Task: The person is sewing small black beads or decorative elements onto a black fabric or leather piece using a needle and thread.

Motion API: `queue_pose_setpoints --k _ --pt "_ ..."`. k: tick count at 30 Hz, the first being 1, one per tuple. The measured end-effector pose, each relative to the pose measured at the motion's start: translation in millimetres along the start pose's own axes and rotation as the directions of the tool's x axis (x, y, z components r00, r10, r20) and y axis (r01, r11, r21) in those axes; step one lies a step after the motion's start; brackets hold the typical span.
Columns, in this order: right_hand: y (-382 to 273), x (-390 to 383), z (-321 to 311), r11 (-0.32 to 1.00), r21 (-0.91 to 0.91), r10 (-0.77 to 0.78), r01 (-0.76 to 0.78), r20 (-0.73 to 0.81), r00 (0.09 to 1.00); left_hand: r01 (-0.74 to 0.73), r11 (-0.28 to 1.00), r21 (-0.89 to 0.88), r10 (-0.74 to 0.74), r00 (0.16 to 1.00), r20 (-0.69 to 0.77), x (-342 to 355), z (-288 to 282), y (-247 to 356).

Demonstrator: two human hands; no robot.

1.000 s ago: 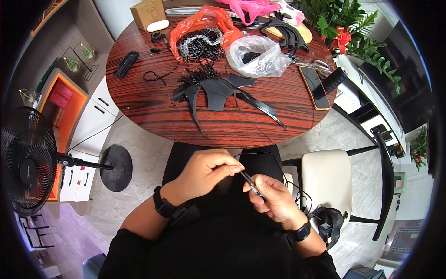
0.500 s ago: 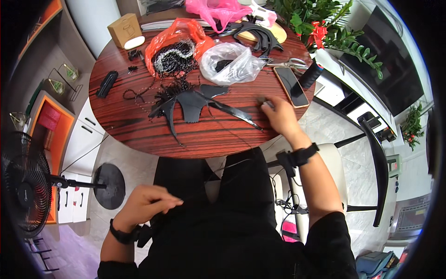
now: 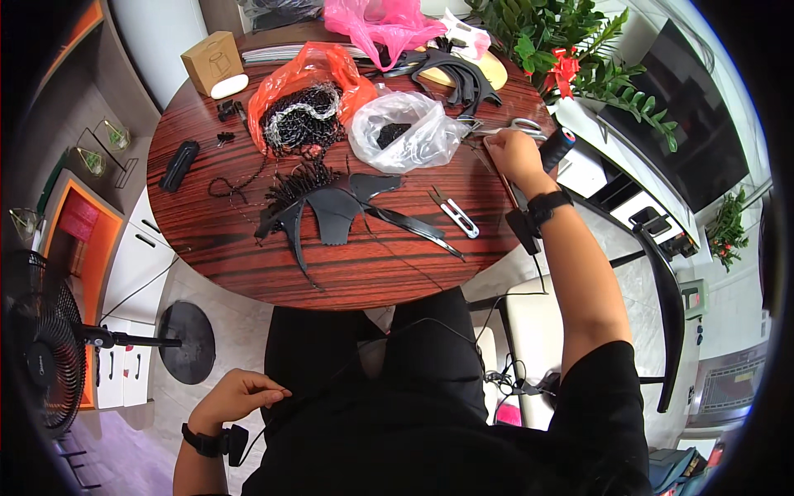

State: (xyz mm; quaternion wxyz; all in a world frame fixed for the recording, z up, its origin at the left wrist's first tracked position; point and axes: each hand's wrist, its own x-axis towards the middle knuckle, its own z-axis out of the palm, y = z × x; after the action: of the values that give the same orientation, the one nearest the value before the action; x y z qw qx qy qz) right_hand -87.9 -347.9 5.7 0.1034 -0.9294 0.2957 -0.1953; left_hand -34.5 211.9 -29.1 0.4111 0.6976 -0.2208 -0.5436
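Note:
My right hand (image 3: 514, 155) reaches over the right side of the round table, its fingers closed around the far end of a smartphone (image 3: 501, 172); the hand covers most of the phone. Low beside my lap, my left hand (image 3: 238, 397) has thumb and forefinger pressed together; anything between them is too small to make out. Thread snips (image 3: 456, 215) with pale handles lie on the wood, left of the phone. In the middle rests a flat black piece (image 3: 332, 217) with a toothed edge, long curved arms and a fringe of black strands (image 3: 299, 183).
Behind lie an orange bag (image 3: 357, 83) with black beaded strands, a clear bag (image 3: 434, 136), curved black pieces (image 3: 467, 78) and a pink bag (image 3: 380, 25). A black thread spool (image 3: 557, 149) and scissors (image 3: 526, 126) flank my right hand. A fan (image 3: 50, 355) stands left.
My right hand has left the snips lying on the table and moved farther away, onto the phone. My left hand has drawn slightly lower and to the left.

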Motion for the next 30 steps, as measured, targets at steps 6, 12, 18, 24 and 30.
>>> queue_pose_setpoints --k 6,12,18,24,30 --pt "-15.6 19.0 14.5 0.972 -0.236 0.018 0.003 0.089 0.996 0.041 0.998 -0.045 -0.045 0.995 -0.092 -5.8 -8.7 -8.3" --pt "13.6 31.6 -1.8 0.99 -0.056 0.141 -0.131 0.22 0.965 0.067 0.998 0.005 -0.066 0.987 -0.145 -13.3 -30.2 -26.8" --pt "-9.9 -4.0 -90.7 0.211 0.856 0.204 -0.471 0.433 0.878 0.003 0.896 -0.443 -0.143 0.948 -0.283 -15.2 -47.5 -82.6" --pt "27.6 -25.6 -172.7 -0.124 0.911 0.049 -0.394 0.403 0.914 0.0 0.897 -0.441 -0.157 0.935 -0.319 -5.9 -56.9 -111.3" --pt "77.1 -47.9 -261.8 0.048 0.973 0.318 -0.227 0.201 0.927 0.017 0.945 -0.327 -0.156 0.902 -0.403 -16.5 -53.1 -132.2"
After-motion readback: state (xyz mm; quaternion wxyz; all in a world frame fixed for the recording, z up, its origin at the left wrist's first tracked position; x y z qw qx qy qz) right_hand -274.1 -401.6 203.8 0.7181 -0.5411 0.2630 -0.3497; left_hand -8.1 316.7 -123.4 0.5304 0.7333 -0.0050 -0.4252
